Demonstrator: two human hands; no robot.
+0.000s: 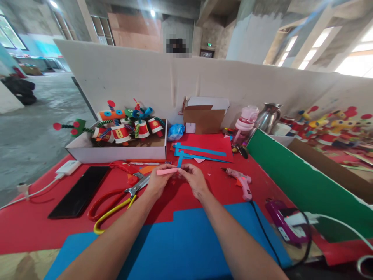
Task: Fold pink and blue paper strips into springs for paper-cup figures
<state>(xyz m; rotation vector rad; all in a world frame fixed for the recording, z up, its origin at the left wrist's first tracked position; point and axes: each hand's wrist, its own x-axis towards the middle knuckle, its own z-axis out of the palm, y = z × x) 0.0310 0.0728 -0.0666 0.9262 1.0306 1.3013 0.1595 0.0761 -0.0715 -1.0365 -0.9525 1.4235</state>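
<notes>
Close together over the red tabletop, my two hands meet at the fingertips. My left hand (159,182) is closed on a narrow pink paper strip (166,171), which lies across its fingers and points left. A blue paper strip (180,158) rises upright where the fingertips join; my right hand (194,179) pinches at its lower end, near the pink strip's right end. The fingers partly hide how the two strips meet. Beside my left wrist lie large scissors (134,189) with red and yellow handles. A pink glue gun (239,181) rests to the right of my right hand.
Blue paper strips (201,149) lie on red paper (215,140) ahead. A white box (122,154) of paper-cup figures stands back left, a green-sided box (309,186) at right. A black phone (80,192), pink bottle (246,123) and blue sheet (180,249) occupy the table.
</notes>
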